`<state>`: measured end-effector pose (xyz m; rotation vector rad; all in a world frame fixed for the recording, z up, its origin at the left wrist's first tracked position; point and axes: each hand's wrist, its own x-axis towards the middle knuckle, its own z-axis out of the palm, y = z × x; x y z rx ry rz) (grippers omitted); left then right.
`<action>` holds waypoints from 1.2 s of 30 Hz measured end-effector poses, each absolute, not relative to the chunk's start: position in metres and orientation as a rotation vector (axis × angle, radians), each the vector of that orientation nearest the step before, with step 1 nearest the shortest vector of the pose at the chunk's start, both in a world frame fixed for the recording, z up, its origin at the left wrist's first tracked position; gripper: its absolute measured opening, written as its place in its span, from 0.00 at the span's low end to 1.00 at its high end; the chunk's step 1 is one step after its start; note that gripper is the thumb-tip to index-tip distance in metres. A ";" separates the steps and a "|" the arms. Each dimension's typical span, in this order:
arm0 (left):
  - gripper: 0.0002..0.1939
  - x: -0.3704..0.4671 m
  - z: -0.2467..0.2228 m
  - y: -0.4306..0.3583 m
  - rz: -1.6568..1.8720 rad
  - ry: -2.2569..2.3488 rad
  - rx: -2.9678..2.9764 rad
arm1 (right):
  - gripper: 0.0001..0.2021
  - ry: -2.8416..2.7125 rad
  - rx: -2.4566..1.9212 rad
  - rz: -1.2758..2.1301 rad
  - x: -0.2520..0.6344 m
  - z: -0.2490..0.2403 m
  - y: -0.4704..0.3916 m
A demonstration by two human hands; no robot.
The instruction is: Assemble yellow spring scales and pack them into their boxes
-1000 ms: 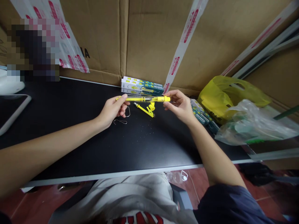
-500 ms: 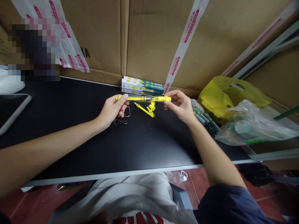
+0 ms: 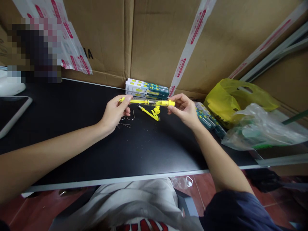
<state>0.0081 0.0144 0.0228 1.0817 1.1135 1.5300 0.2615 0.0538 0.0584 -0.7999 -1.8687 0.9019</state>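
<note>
A slim yellow spring scale (image 3: pixel 141 101) with a clear tube lies level between my hands, above the black table. My left hand (image 3: pixel 115 112) pinches its left end between thumb and fingers. At the other end, the fingers of my right hand (image 3: pixel 184 108) are closed at the thicker yellow end piece. Beneath it, on the table, is another yellow spring-scale part (image 3: pixel 149 113) with a metal tip, beside a small round yellow piece (image 3: pixel 156 110). Several bent wire hooks (image 3: pixel 124 125) lie below my left hand, partly covered by its fingers.
Printed boxes (image 3: pixel 146 87) stand against the cardboard (image 3: pixel 154 41) at the back. More boxes (image 3: pixel 207 118) lie right of my right hand, near a yellow plastic bag (image 3: pixel 218 99) and a clear bag (image 3: pixel 260 128). A tablet-like device (image 3: pixel 14 112) rests at the left.
The right end of the spring scale has dipped slightly and come a little left, and my right hand has shifted left with it. My left hand has hardly moved.
</note>
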 end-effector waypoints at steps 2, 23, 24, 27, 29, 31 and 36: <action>0.11 0.008 0.023 0.015 1.590 1.126 1.031 | 0.19 -1.871 -0.795 0.906 0.260 0.057 0.054; 0.17 0.002 0.022 0.021 1.722 1.202 1.020 | 0.22 -1.850 -0.795 0.847 0.257 0.053 0.053; 0.17 0.003 0.023 0.020 1.719 1.199 1.019 | 0.22 -1.846 -0.799 0.850 0.258 0.053 0.053; 0.16 0.003 0.023 0.020 1.711 1.190 1.013 | 0.23 -1.832 -0.810 0.857 0.258 0.053 0.053; 0.17 0.004 0.023 0.020 1.712 1.193 1.003 | 0.23 -1.824 -0.811 0.856 0.258 0.052 0.053; 0.16 0.004 0.022 0.020 1.716 1.192 0.995 | 0.22 -1.811 -0.804 0.846 0.258 0.052 0.054; 0.16 0.003 0.020 0.022 1.720 1.184 0.971 | 0.21 -1.796 -0.782 0.820 0.258 0.051 0.057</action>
